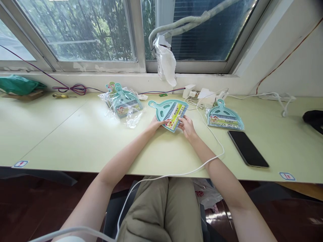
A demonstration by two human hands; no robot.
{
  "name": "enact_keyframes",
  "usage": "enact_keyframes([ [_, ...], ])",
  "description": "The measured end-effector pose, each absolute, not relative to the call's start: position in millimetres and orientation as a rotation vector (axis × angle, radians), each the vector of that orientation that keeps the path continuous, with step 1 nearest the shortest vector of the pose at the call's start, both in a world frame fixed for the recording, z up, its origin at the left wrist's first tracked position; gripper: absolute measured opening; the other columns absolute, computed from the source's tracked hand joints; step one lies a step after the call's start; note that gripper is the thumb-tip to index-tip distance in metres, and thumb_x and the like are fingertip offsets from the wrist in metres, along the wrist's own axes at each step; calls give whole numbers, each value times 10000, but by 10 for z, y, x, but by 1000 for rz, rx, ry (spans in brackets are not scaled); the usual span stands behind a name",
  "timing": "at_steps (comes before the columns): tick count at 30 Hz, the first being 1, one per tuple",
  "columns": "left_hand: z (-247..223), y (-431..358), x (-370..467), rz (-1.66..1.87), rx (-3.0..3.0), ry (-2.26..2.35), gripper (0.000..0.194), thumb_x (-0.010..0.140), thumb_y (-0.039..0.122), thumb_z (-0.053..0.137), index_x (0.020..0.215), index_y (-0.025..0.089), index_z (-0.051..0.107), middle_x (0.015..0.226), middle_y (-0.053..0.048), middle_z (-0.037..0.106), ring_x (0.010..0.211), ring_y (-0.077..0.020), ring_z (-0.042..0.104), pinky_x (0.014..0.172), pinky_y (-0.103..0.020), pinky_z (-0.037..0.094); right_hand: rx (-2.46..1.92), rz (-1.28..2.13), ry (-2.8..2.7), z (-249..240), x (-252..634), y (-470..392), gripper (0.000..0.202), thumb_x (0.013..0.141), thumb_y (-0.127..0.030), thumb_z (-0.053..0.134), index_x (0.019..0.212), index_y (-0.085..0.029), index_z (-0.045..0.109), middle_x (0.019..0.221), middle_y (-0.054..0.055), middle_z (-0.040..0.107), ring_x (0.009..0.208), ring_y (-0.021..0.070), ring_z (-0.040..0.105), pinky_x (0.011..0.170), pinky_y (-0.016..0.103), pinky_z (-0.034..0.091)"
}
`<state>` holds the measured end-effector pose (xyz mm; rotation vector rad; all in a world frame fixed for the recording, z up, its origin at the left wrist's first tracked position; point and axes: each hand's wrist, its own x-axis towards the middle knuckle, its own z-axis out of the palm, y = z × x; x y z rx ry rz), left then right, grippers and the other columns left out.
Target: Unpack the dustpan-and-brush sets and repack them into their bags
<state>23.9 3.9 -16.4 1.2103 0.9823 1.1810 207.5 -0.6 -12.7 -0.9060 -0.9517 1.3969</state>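
Note:
Just above the table I hold a light-blue mini dustpan and brush set (165,108) with a printed yellow-green card (175,116) on its front. It is tilted, its handle pointing to the upper left. My left hand (156,123) grips the lower left edge, thumb over the front. On the other side my right hand (187,126) pinches the right edge by the card. At the back left lies a pile of similar sets (124,101) with crumpled clear plastic bags (135,117). Another set in a clear bag (223,116) lies to the right.
A black phone (248,149) lies at the front right. A white cable (214,136) runs over the table and my right forearm. White adapters (207,97), a screwdriver (60,96) and a green bag (19,84) lie along the back. The table's front edge (156,173) is over my lap.

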Motion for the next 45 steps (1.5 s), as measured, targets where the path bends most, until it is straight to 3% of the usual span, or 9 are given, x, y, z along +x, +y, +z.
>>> enact_keyframes([
  [10,-132,18,258,1183,1179,1058,678,590,321,886,1168,210,549,1125,-99,697,991,-268,678,851,-462,566,-908,1378,-982,-146,2081,-11,233,743,-195,674,960,-207,592,849,11,748,749,177,735,716,330,639],
  [18,-92,-37,271,1145,1243,1049,643,682,443,825,1216,213,550,1169,-123,687,1027,-287,662,856,-483,559,-933,1354,-944,-136,2071,-17,207,745,-220,650,945,-203,597,820,1,744,715,167,725,686,308,636],
  [28,-98,-23,270,1150,1231,999,648,621,308,844,1182,194,542,1049,-100,704,880,-253,686,819,-488,555,-960,1359,-933,-124,2066,-18,180,756,-232,655,918,-205,582,809,12,730,747,184,730,714,332,635],
  [34,-128,-10,281,1175,1196,1027,727,607,272,838,1252,200,510,1116,-101,694,893,-240,683,801,-442,569,-949,1376,-928,-115,2079,-26,165,801,-243,644,955,-205,595,806,1,736,684,158,720,702,311,634],
  [45,-50,-78,302,1165,1238,1065,687,616,309,838,1223,185,539,1072,-96,688,882,-224,661,767,-399,563,-957,1360,-934,-133,2089,-22,183,807,-206,665,981,-201,605,798,1,747,690,164,725,713,326,637],
])
